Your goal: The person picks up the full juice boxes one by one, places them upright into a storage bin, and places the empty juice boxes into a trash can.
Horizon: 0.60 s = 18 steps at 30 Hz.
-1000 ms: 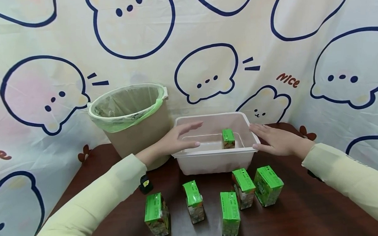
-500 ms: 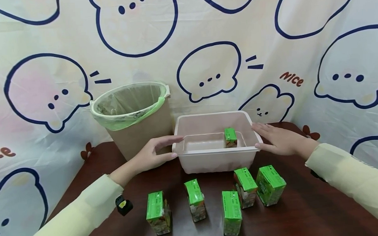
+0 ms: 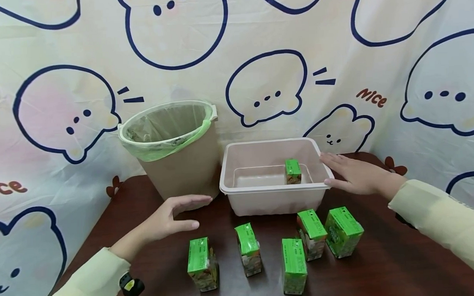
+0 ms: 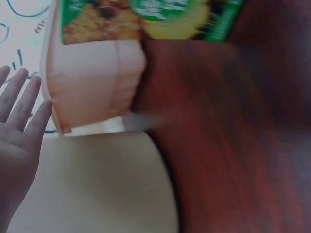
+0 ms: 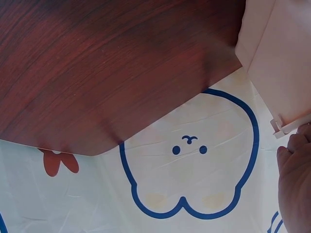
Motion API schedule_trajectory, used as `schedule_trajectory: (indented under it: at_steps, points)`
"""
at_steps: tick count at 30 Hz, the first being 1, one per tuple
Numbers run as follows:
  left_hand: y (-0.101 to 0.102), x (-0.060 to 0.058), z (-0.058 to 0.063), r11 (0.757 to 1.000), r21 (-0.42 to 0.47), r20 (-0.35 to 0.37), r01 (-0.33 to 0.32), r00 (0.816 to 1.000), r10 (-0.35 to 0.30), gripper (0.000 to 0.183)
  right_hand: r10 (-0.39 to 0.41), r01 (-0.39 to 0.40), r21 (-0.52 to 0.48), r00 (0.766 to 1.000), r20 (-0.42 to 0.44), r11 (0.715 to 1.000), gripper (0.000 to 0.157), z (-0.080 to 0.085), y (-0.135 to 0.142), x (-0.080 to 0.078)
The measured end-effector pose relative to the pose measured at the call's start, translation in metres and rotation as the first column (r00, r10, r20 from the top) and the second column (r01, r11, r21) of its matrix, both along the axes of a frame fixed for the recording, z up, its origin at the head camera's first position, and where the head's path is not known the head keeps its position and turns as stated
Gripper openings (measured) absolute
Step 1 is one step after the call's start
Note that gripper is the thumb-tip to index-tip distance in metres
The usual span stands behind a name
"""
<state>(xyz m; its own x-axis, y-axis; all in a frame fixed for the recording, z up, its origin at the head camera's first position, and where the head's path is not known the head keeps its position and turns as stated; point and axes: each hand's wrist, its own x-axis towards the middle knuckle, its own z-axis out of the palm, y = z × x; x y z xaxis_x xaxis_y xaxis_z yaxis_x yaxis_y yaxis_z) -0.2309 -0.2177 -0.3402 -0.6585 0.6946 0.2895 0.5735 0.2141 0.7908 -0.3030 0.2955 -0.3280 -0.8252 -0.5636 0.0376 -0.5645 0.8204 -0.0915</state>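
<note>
My left hand (image 3: 166, 218) hovers over the table, just beyond the leftmost small green-topped box (image 3: 202, 264), fingers extended and nothing held. In the left wrist view its straight fingers show at the left edge, with a printed box (image 4: 150, 19) across the top. At the right end of a pale pink plastic bin (image 3: 276, 203), my right hand (image 3: 355, 174) lies flat with its fingertips on the rim; the right wrist view shows it at that rim too. Inside the bin, towards the right, stands one green-topped box (image 3: 292, 171).
Several more green-topped boxes stand in front of the bin, among them a middle one (image 3: 248, 250) and a rightmost one (image 3: 343, 233). A beige trash can (image 3: 182, 163) with a green liner stands left of the bin. Behind the dark table (image 3: 374, 265) hangs a cartoon-print curtain (image 3: 188, 88).
My left hand has left the bin's left side and moved left and down towards the near boxes. My right hand stays at the bin's right rim. The view has shifted slightly.
</note>
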Motion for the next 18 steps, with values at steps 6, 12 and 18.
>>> schedule_trajectory:
  at_steps: [6, 12, 18]
  points:
    - [-0.014, 0.003, -0.020, 0.998, -0.010, 0.084, 0.064, 0.994, -0.063, 0.062, 0.001, -0.001, 0.001, 1.000, 0.000, 1.000, 0.080, 0.000, 0.000, 0.000]
    - [-0.018, 0.006, -0.035, 0.990, -0.048, 0.207, 0.131, 0.971, -0.119, 0.072, 0.002, -0.002, 0.000, 1.000, 0.002, 1.000, 0.080, 0.001, 0.001, 0.000]
    - [-0.017, 0.010, -0.042, 0.977, -0.082, 0.215, 0.199, 0.960, -0.178, 0.078, 0.005, -0.005, -0.004, 1.000, 0.006, 1.000, 0.080, 0.001, -0.001, 0.000]
